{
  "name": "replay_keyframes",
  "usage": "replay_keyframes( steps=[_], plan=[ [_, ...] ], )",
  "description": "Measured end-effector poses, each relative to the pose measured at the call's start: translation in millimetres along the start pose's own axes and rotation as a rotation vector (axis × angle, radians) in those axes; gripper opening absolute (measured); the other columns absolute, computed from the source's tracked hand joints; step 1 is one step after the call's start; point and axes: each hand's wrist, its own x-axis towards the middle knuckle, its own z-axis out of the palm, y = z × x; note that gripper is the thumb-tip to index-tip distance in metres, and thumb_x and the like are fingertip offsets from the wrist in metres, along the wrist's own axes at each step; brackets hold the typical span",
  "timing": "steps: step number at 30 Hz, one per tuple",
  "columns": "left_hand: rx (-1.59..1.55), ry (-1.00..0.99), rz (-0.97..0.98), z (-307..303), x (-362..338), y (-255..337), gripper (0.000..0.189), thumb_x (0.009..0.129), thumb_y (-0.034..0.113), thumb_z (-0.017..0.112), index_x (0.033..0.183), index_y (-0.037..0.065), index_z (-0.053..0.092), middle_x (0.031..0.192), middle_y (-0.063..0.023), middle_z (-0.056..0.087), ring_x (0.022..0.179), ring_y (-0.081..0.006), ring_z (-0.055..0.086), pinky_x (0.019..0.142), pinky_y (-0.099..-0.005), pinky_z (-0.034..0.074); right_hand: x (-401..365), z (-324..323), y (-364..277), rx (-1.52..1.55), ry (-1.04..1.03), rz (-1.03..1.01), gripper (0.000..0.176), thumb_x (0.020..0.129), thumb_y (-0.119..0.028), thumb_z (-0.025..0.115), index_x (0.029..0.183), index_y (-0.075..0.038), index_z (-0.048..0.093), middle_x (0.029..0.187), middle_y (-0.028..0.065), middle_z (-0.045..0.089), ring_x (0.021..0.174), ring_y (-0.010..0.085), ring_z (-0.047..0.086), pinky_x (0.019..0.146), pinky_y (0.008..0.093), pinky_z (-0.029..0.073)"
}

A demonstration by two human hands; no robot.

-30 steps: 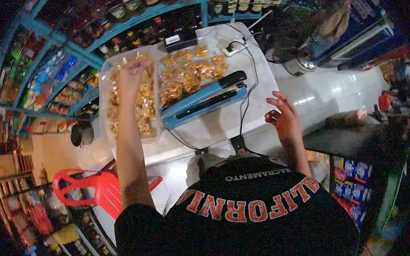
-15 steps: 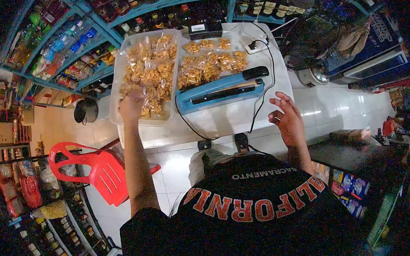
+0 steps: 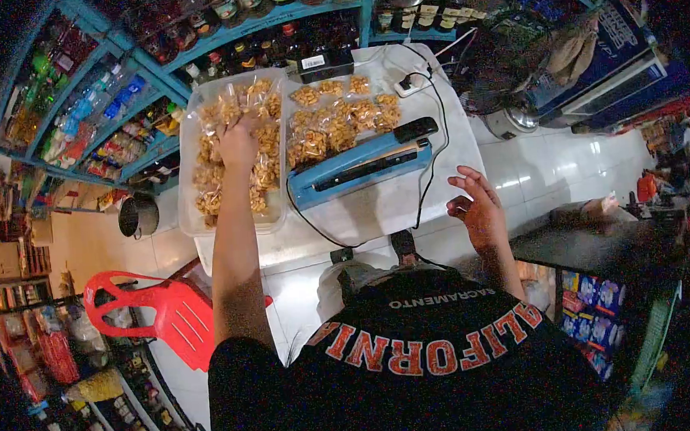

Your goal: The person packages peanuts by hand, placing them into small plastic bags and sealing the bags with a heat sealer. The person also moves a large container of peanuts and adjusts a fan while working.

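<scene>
My left hand (image 3: 238,143) reaches into the clear plastic tub (image 3: 187,178) and touches the small bags of snacks (image 3: 267,173) there; its fingers point down among the bags, and whether they grip one is hidden. More filled bags (image 3: 343,125) lie on the white table (image 3: 361,214), right of the tub. In front of those bags sits a blue sealing machine (image 3: 358,171) with a black handle. My right hand (image 3: 474,200) hovers past the table's right front edge, fingers apart and curved, holding nothing.
A power strip (image 3: 412,85) and black cords lie at the table's right. A black box (image 3: 324,65) stands at the back. Shelves of bottles (image 3: 272,50) rise behind. A red chair (image 3: 181,320) and a dark pot (image 3: 138,215) are at the left.
My left hand has moved from the tub's near left part to farther back over the bags. The view has shifted slightly. My right hand remains raised with its fingers apart.
</scene>
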Motion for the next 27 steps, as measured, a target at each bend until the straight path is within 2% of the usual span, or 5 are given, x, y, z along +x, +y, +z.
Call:
replay_keyframes(
  steps=[3, 7, 15, 23, 27],
  plan=[
    [0.07, -0.198, -0.11, 4.3, 4.1, 4.8, 0.031, 0.066, 0.012, 0.058, 0.094, 0.023, 0.062, 0.085, -0.0047, 0.062, 0.089, -0.0273, 0.053, 0.079, -0.0441, 0.037, -2.0, -4.8, 2.1, 0.024, 0.015, -0.011, 0.031, 0.084, -0.025, 0.05, 0.109, -0.007, 0.048, 0.096, 0.007, 0.055, 0.062, 0.0141, 0.053, 0.059, 0.0267, 0.042],
    [0.23, -0.239, -0.104, -0.8, 4.1, 5.7, 0.025, 0.069, 0.015, 0.059, 0.09, 0.027, 0.064, 0.083, -0.0018, 0.062, 0.09, -0.0242, 0.051, 0.076, -0.0456, 0.036, -5.5, -5.1, 0.5, 0.034, 0.05, -0.004, 0.032, 0.084, -0.025, 0.051, 0.109, -0.007, 0.048, 0.095, 0.0071, 0.055, 0.062, 0.0144, 0.053, 0.059, 0.0269, 0.043],
    [-0.019, 0.158, -0.021, -35.5, 2.6, 10.4, 0.012, 0.07, 0.02, 0.062, 0.082, 0.02, 0.066, 0.083, 0.0001, 0.061, 0.092, -0.0213, 0.048, 0.076, -0.0433, 0.03, 2.7, -1.5, -2.6, 0.015, -0.043, -0.017, 0.03, 0.083, -0.024, 0.051, 0.108, -0.007, 0.049, 0.095, 0.0066, 0.056, 0.06, 0.0136, 0.055, 0.06, 0.0254, 0.044],
    [-0.144, 0.222, 0.13, -135.8, -17.1, 90.5, 0.009, 0.071, 0.018, 0.061, 0.079, 0.015, 0.065, 0.081, -0.0007, 0.059, 0.088, -0.0207, 0.048, 0.076, -0.0393, 0.031, 3.8, 5.2, 1.2, -0.156, -0.117, -0.071, 0.031, 0.082, -0.022, 0.052, 0.111, -0.01, 0.048, 0.102, 0.0051, 0.054, 0.07, 0.0123, 0.055, 0.063, 0.025, 0.044],
    [-0.476, 0.121, 0.195, -119.3, -69.0, 146.7, 0.009, 0.07, 0.015, 0.062, 0.078, 0.015, 0.065, 0.077, 0.0009, 0.057, 0.082, -0.0188, 0.049, 0.073, -0.0362, 0.032, 0.8, 5.1, 8.8, -0.37, -0.207, -0.159, 0.041, 0.077, -0.016, 0.057, 0.117, -0.013, 0.046, 0.106, 0.0036, 0.052, 0.081, 0.0145, 0.054, 0.069, 0.0264, 0.044]
  ],
)
